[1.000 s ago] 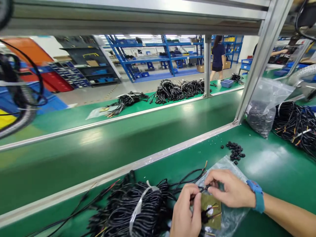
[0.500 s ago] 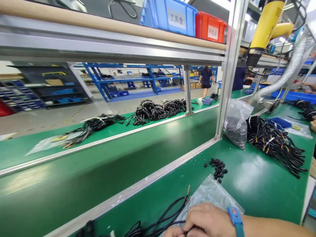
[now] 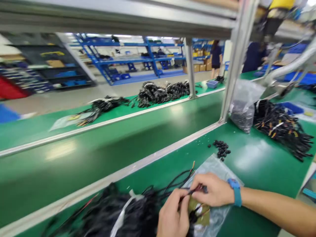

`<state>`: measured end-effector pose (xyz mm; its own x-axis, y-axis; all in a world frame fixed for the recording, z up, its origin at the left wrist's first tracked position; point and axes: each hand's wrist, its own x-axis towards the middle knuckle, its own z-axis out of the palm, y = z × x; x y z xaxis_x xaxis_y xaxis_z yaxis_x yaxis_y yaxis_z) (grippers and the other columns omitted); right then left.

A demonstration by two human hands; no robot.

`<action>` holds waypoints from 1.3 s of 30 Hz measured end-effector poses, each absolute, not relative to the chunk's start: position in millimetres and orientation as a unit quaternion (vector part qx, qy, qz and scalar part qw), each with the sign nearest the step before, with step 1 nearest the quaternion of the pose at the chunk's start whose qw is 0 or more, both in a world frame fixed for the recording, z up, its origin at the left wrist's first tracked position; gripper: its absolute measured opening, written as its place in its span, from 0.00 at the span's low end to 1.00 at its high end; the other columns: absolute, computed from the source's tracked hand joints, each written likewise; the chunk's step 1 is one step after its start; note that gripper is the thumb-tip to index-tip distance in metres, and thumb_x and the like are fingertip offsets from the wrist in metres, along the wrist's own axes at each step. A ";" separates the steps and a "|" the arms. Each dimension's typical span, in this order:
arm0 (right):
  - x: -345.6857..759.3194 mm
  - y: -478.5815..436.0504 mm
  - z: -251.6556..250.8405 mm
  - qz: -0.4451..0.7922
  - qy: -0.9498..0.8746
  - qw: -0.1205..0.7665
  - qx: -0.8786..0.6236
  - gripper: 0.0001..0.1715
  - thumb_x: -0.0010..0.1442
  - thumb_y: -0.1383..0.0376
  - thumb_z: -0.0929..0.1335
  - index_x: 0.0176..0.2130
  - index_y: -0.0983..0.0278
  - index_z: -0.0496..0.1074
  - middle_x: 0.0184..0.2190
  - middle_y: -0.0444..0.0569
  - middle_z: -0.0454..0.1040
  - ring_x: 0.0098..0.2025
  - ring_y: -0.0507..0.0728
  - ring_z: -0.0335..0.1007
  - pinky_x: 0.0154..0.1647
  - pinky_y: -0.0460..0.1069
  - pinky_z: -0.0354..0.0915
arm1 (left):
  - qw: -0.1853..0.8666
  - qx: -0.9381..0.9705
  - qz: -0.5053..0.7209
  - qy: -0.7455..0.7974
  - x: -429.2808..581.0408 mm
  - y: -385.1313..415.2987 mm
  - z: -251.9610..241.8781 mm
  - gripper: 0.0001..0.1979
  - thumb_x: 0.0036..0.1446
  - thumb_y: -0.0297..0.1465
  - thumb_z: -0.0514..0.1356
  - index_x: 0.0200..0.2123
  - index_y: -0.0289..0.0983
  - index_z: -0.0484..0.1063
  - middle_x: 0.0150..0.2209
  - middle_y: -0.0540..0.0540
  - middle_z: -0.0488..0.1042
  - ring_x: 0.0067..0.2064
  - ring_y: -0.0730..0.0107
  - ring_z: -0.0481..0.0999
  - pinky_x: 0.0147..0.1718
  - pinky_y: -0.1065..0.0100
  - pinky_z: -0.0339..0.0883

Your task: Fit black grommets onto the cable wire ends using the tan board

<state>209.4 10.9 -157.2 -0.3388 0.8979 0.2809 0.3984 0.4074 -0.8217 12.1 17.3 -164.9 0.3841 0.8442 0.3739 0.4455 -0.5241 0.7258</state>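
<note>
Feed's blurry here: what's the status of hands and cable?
Both hands pinch one thin black cable, left hand, right hand. Cable bundle at left, clear bag beneath. Nothing blocking.

Green-topped workbench (image 3: 259,171) — on it a big tied bundle of black cables (image 3: 118,214), a clear plastic bag (image 3: 217,168), a little heap of black grommets (image 3: 222,148), another cable pile (image 3: 281,126) and a bulging bag (image 3: 243,105) further back.

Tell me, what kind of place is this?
Probably a factory assembly line for cables: a long green conveyor belt, bundles of black wires on the benches, and blue storage racks behind.
</note>
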 end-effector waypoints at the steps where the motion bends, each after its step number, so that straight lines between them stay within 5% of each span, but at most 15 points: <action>1: 210.3 8.9 -155.0 0.335 -0.742 0.388 -0.433 0.04 0.60 0.68 0.69 0.39 0.63 0.72 0.31 0.45 0.76 0.31 0.53 0.73 0.34 0.46 0.65 | 0.263 0.785 0.379 0.414 11.6 15.4 -162.0 0.10 0.67 0.33 0.56 0.33 0.41 0.74 0.29 0.51 0.78 0.30 0.69 0.78 0.31 0.73 0.71; 15: 206.5 3.3 -162.5 0.335 -0.769 0.406 -0.364 0.04 0.67 0.69 0.65 0.40 0.63 0.70 0.34 0.48 0.75 0.33 0.54 0.70 0.35 0.48 0.62 | 0.291 0.773 0.360 0.433 15.3 10.4 -159.9 0.11 0.64 0.26 0.55 0.28 0.39 0.72 0.23 0.52 0.73 0.25 0.71 0.72 0.26 0.71 0.61; 24: 206.4 13.3 -159.8 0.325 -0.729 0.423 -0.429 0.05 0.59 0.71 0.67 0.38 0.63 0.71 0.29 0.44 0.73 0.29 0.53 0.68 0.31 0.46 0.61 | 0.248 0.769 0.393 0.440 19.4 11.2 -159.0 0.08 0.68 0.30 0.54 0.39 0.39 0.73 0.36 0.46 0.76 0.38 0.64 0.76 0.38 0.67 0.69; 39: 206.0 8.9 -162.2 0.358 -0.732 0.410 -0.410 0.03 0.61 0.69 0.68 0.37 0.62 0.72 0.31 0.45 0.76 0.31 0.54 0.71 0.34 0.47 0.64 | 0.238 0.780 0.371 0.444 15.4 9.9 -158.3 0.11 0.68 0.29 0.54 0.31 0.39 0.69 0.27 0.51 0.73 0.29 0.69 0.73 0.30 0.71 0.64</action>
